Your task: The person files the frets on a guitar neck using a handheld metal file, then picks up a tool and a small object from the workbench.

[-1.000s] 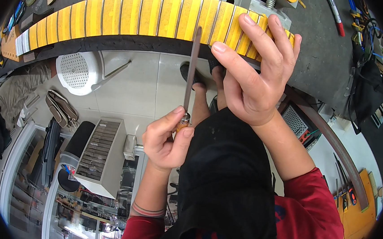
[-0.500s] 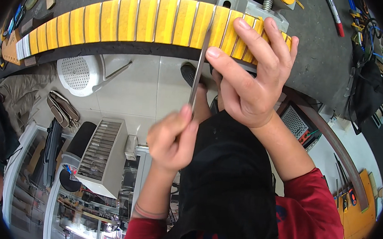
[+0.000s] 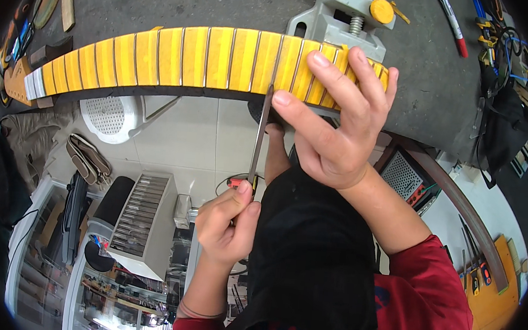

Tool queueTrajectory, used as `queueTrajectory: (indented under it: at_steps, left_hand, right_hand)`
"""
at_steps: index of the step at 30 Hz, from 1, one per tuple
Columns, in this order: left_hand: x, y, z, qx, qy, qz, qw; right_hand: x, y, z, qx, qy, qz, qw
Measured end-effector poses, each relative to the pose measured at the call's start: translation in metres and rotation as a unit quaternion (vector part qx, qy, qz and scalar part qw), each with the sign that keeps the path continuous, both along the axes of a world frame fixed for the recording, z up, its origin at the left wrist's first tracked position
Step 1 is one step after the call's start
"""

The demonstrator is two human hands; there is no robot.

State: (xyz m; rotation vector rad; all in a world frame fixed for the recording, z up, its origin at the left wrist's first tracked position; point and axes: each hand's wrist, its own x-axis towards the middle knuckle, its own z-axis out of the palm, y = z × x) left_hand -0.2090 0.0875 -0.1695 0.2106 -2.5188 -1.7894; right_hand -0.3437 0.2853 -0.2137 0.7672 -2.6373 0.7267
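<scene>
A guitar neck [image 3: 195, 57] lies across the bench edge, its fretboard covered in yellow tape with the metal frets showing between the strips. My left hand [image 3: 225, 223] is closed around the near end of a thin metal file [image 3: 259, 137]. The file points away from me, and its tip is at the neck's near edge, by a fret right of the middle. Over the right part of the fretboard spreads my right hand [image 3: 342, 118], fingers apart on the tape. Its thumb is beside the file's tip.
A grey vise [image 3: 343, 22] with a yellow knob stands behind the neck's right part. A red-capped marker [image 3: 452, 25] lies on the dark bench [image 3: 196, 1]. Below the edge are a white stool [image 3: 110, 115] and a box of files [image 3: 142, 217]. Cables and tools [image 3: 503, 44] crowd the far right.
My left hand has drawn the file back toward me, so its tip has slid from across the fretboard to the near edge. My right hand stays on the tape. The whole view has shifted slightly.
</scene>
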Motion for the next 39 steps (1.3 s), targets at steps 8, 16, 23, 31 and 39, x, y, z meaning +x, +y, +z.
queueTrajectory:
  at_steps: [8,16,23,31,39]
  left_hand:
    - [-0.069,0.016,0.001,0.043,-0.053,0.016,0.998]
    - [-0.073,0.014,0.004,-0.078,0.019,-0.039,0.996]
    - [-0.03,0.01,0.009,-0.081,0.037,-0.028,0.996]
    - [-0.089,0.021,0.0,-0.037,0.041,-0.01,0.998]
    - [-0.045,0.015,0.01,-0.048,0.009,-0.018,0.999]
  right_hand:
    - [0.0,0.0,0.004,-0.014,-0.031,-0.017,0.999]
    - [0.001,0.004,-0.006,0.002,0.006,0.014,1.0]
    - [-0.005,0.004,-0.009,-0.014,0.024,0.014,1.0]
    - [0.003,-0.002,0.001,-0.025,-0.036,-0.024,0.999]
    - [-0.001,0.005,-0.003,-0.011,0.001,0.012,1.0]
